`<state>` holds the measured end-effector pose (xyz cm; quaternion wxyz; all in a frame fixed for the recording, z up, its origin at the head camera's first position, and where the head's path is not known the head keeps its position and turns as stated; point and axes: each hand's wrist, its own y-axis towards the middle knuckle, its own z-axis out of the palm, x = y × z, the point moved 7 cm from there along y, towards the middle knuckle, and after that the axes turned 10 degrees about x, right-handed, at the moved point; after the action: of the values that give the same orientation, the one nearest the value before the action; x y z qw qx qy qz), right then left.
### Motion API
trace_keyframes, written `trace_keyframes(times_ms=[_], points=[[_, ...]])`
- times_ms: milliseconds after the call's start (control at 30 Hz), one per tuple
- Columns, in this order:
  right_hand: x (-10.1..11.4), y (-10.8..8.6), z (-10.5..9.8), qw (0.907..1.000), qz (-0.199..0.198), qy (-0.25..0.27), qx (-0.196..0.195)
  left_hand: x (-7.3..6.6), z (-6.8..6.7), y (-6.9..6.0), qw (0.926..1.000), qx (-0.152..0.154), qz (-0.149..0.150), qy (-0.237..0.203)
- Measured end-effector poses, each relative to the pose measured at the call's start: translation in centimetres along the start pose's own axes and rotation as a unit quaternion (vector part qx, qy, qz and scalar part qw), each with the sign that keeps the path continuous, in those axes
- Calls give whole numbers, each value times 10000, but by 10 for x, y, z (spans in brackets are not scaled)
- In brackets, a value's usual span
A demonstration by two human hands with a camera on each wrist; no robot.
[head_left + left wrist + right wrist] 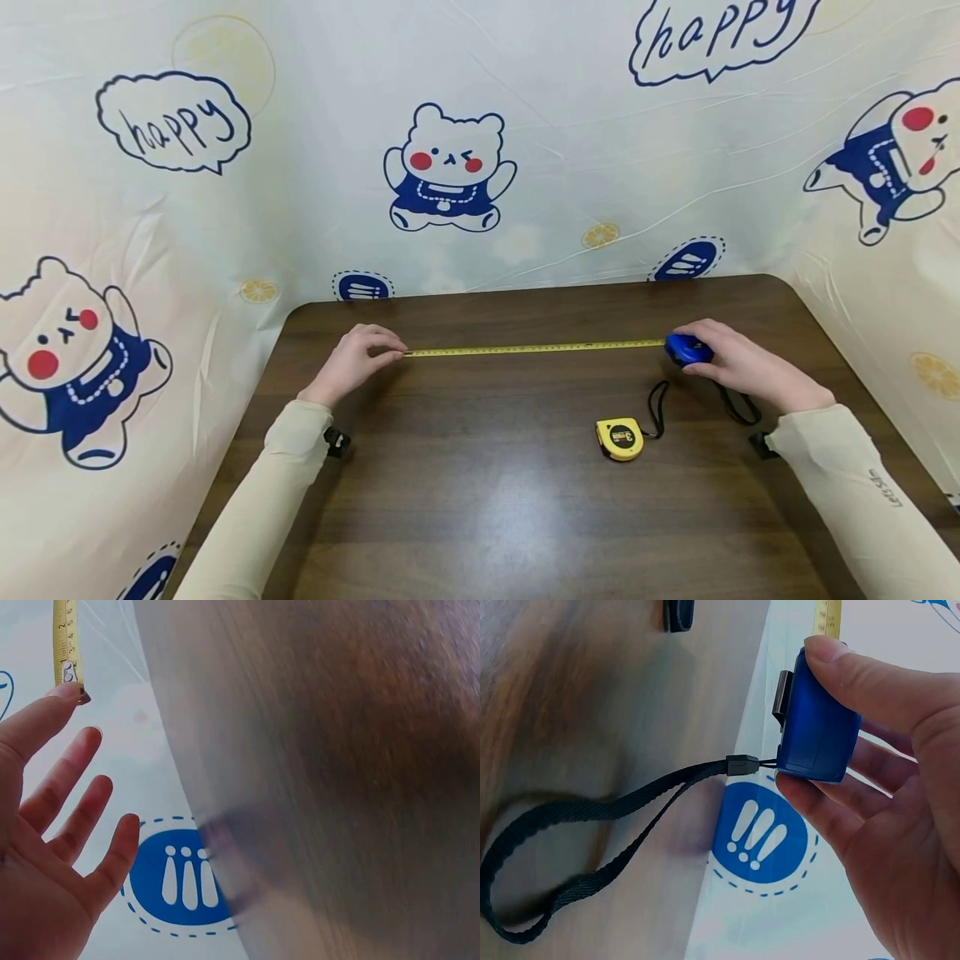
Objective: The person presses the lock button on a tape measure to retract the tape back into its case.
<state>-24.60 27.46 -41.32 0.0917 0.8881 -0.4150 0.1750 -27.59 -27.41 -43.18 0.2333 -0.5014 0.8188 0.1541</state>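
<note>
A blue tape measure (687,350) is gripped by my right hand (738,364) at the far right of the table, its black wrist strap (577,885) dangling below. From its case the yellow blade (525,349) stretches left across the table's far part. My left hand (352,360) pinches the blade's end between thumb and forefinger; the metal end hook (84,696) pokes out by the thumb in the left wrist view. The other left fingers are spread. A second, yellow tape measure (621,439) lies on the table, nearer me than the blade, with its black strap (657,410) beside it.
The dark brown wooden table (480,500) has rounded far corners. A pale printed curtain (322,167) with bears and "happy" bubbles hangs behind it and along both sides. Dark wrist cameras sit under both cuffs.
</note>
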Motion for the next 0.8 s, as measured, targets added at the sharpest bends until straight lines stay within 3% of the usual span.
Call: trace_keyframes(times_ms=[467, 800], points=[[14, 15, 6, 9993, 120, 167, 325, -20, 14, 8, 9998, 133, 83, -142], [27, 22, 11, 9994, -80, 88, 329, -38, 22, 14, 9992, 131, 331, -157]])
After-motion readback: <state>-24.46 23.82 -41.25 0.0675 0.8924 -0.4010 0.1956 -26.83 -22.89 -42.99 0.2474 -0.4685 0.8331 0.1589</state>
